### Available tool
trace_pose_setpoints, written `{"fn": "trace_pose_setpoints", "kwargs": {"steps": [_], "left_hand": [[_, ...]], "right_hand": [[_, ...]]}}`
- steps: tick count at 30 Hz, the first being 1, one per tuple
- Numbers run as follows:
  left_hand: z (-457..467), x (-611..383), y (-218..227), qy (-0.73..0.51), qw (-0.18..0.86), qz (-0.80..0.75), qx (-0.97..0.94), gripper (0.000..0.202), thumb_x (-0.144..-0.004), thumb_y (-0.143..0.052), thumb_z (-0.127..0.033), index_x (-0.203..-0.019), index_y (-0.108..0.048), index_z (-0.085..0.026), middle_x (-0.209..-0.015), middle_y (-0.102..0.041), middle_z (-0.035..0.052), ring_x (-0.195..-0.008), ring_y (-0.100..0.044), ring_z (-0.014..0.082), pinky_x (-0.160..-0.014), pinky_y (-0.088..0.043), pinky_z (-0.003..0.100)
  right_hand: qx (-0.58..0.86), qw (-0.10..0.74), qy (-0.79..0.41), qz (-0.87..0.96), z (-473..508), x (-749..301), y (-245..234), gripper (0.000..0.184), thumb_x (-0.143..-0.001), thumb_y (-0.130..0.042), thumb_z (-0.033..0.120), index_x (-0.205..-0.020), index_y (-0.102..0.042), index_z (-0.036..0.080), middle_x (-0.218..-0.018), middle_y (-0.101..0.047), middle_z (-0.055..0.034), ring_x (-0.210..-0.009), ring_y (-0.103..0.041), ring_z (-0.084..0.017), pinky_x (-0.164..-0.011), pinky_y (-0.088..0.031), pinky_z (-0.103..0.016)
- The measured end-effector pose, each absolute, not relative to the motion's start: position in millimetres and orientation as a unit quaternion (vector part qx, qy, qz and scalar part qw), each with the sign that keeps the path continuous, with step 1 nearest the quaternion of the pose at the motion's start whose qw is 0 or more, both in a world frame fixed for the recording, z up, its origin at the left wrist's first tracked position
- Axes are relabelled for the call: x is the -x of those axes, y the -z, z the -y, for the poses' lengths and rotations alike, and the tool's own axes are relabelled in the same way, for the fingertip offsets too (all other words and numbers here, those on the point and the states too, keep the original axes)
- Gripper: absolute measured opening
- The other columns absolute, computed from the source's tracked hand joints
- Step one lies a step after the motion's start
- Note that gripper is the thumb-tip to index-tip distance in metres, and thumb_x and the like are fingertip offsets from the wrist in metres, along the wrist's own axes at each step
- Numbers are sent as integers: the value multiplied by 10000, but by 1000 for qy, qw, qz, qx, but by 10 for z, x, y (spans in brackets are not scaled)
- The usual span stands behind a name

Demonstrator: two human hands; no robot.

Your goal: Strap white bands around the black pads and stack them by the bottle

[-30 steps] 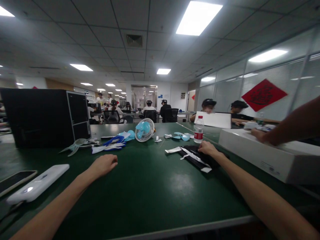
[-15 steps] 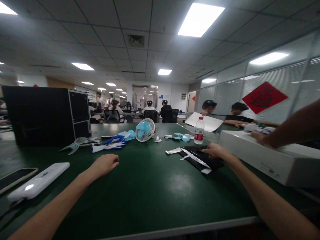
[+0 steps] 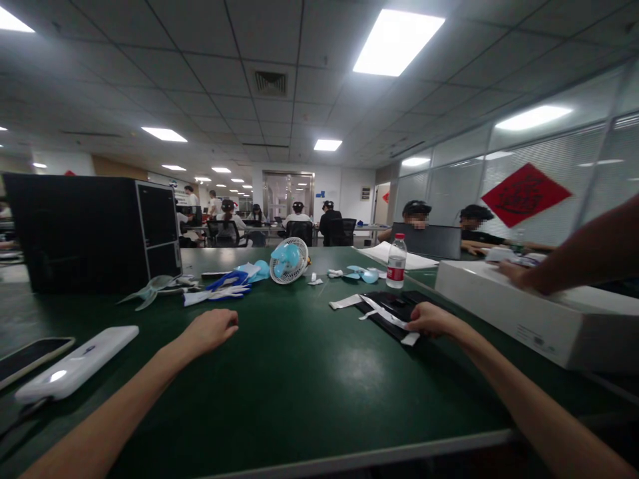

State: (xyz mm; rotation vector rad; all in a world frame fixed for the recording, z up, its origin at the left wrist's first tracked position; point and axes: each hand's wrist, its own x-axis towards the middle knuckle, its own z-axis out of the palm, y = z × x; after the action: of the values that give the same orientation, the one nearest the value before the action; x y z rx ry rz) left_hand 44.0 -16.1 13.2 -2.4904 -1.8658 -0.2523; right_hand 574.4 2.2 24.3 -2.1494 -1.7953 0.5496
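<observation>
My right hand is closed in a pinch at the right end of a white strip. That strip lies across a flat black packet, which has more white pieces at its edges. To the left, my left hand rests at the green table with its fingers curled in; nothing shows in it. Blue-and-white gloves lie just beyond the left hand. Behind the packet stands a water bottle with a red cap.
A small fan with light-blue blades lies tilted at the middle back, near loose blue blades. A black computer case stands left, beyond a white power bank and phone. Another person's arm reaches over a white box.
My right hand has shifted toward me, from the packet's far part to the strip's end. A white sheet across the table has dropped flat, uncovering a laptop. My left hand stays put.
</observation>
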Motion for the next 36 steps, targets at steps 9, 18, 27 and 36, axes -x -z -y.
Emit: {"fn": "trace_pose_setpoints", "kwargs": {"steps": [9, 18, 27, 36], "left_hand": [[197, -474, -149, 82, -10, 604, 793, 294, -826, -456, -388, -994, -638, -229, -1038, -663, 61, -918, -619, 208, -763, -489, 319], [203, -503, -144, 72, -6, 601, 796, 305, -824, -448, -389, -998, -637, -224, -1045, -664, 66, -930, -617, 220, -761, -479, 325], [146, -475, -111, 75, -3, 600, 797, 290, -811, -459, -383, -976, -639, -227, -1028, -669, 68, -911, -620, 212, -754, -467, 319], [166, -469, -114, 81, -10, 606, 791, 278, -817, -480, -385, -999, -634, -244, -1022, -662, 59, -925, -616, 220, -763, -474, 325]], "right_hand": [[701, 269, -177, 636, 69, -5553, -420, 164, -723, -614, 279, -731, -652, 120, -572, -558, -12, -446, -456, -89, -388, -343, -194], [644, 335, -53, 686, 1, -5218, -777, 176, -757, -549, 272, -733, -647, 127, -591, -580, -28, -528, -521, -127, -462, -348, -218], [686, 233, 230, 649, -990, -4859, -858, 264, -885, -426, 203, -1007, -632, 91, -981, -671, -171, -878, -608, -230, -729, -413, -279], [679, 129, 168, 703, -1361, -4518, -292, 207, -857, -489, 142, -946, -664, 76, -948, -681, -198, -880, -648, -256, -749, -450, -315]]}}
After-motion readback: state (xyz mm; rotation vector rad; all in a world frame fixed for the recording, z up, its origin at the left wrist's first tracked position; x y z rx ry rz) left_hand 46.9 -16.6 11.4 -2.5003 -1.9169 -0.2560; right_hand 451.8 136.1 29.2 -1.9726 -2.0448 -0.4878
